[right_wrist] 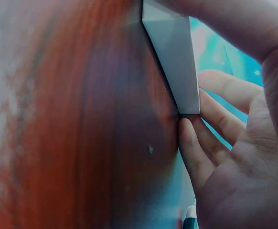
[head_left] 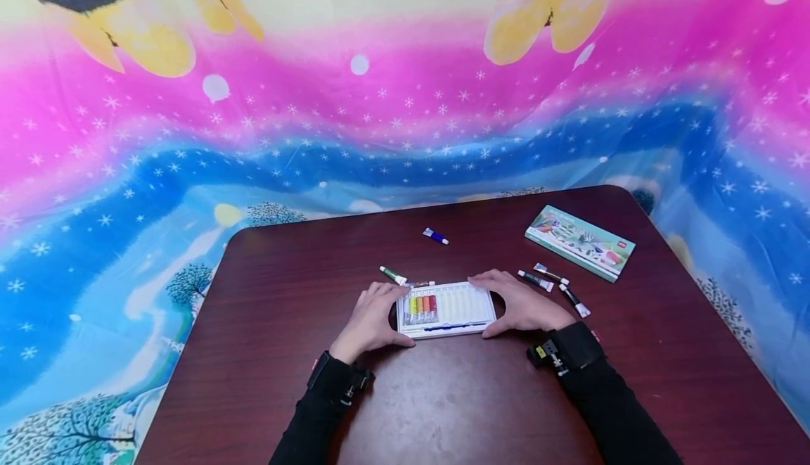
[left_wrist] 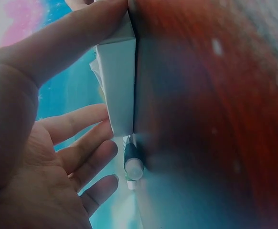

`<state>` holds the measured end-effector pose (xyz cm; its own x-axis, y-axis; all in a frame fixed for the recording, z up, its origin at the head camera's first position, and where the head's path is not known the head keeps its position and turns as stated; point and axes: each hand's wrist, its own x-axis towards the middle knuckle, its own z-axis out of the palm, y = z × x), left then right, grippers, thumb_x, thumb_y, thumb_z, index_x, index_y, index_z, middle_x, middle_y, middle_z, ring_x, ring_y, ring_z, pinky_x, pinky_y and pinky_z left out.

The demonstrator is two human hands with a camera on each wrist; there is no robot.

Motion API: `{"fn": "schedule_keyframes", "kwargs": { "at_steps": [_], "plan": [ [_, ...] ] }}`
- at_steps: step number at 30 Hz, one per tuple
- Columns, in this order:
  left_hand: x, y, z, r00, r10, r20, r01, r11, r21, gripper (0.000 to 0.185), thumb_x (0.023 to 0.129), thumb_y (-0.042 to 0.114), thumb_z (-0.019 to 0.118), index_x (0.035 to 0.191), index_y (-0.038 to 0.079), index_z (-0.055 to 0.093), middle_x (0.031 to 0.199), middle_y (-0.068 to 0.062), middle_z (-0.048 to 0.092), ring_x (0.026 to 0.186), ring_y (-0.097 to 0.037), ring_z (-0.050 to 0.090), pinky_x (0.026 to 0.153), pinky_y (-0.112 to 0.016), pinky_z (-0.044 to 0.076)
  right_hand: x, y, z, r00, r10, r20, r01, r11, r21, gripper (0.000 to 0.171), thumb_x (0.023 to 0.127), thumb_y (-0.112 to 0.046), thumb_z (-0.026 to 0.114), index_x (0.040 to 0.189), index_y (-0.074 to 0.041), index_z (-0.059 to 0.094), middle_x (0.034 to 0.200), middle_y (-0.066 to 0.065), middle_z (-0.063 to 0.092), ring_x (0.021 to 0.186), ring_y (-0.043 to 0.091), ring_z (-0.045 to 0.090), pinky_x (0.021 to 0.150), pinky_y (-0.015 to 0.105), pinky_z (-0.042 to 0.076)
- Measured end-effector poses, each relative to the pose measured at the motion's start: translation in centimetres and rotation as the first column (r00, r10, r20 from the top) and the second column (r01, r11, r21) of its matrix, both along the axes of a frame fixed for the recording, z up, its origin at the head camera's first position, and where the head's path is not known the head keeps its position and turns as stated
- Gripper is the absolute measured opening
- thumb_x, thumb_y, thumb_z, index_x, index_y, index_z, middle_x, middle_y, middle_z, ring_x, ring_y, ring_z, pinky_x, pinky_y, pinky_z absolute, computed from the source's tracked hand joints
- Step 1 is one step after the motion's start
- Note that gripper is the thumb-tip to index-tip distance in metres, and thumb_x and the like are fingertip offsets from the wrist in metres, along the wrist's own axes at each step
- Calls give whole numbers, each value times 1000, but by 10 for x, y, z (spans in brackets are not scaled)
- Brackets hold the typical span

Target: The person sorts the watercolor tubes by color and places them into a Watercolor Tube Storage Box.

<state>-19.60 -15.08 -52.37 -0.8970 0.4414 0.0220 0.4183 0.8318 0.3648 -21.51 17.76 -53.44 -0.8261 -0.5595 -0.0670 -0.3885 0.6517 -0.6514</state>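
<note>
A shallow white paint box (head_left: 465, 303) lies on the table in the head view, between both hands. Several yellow, orange and red paint tubes (head_left: 420, 308) fill its left part; the slots on the right hold none. Along its near side runs a thin blue paintbrush (head_left: 452, 327). My left hand (head_left: 372, 315) holds the left end, thumb at the near corner and fingers at the far one. Around the right end, my right hand (head_left: 520, 303) grips the same way. In the wrist views, the box's white side walls (left_wrist: 119, 88) (right_wrist: 173, 62) stand between thumb and fingers.
Just beyond the box lie a green tube (head_left: 393, 275) and a partly hidden brown tube (head_left: 420, 284). Farther back is a blue tube (head_left: 435, 236). Dark tubes (head_left: 535, 281) (head_left: 574, 301) and a brown one (head_left: 550, 273) lie right, before a green illustrated carton (head_left: 579, 242).
</note>
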Motion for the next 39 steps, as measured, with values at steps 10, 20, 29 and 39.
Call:
{"fn": "schedule_keyframes", "kwargs": {
  "at_steps": [10,20,29,39],
  "plan": [
    [-1,-3,0,1000,-8,2,8,1000,-10,98,54,58,87,136,18,53,126,-1,56,116,-19,43,98,-40,35,2,-3,2,1000,1,3,-1,1000,-8,97,64,-49,86,147,-24,40,141,-1,42,124,21,38,98,47,41],
    [-1,-3,0,1000,-5,16,5,1000,-21,96,54,58,87,136,20,54,126,0,56,115,-19,43,97,-39,36,1,-4,-1,1000,10,11,-10,1000,0,99,64,-50,85,148,-24,39,142,-2,41,126,20,38,99,47,40],
    [-1,-1,-1,999,2,40,-1,1000,-30,96,54,60,86,136,22,53,128,1,55,117,-19,42,99,-40,34,-7,2,12,996,82,32,-81,997,-15,100,66,-50,84,148,-16,38,146,6,38,130,26,39,99,48,42],
    [-3,0,2,1000,-2,23,3,1000,-21,95,54,60,86,135,22,54,127,1,55,116,-19,42,98,-40,34,-84,-31,35,995,13,-101,7,981,195,67,84,-30,75,143,-17,46,131,10,52,115,26,54,95,44,45]
  ]
}}
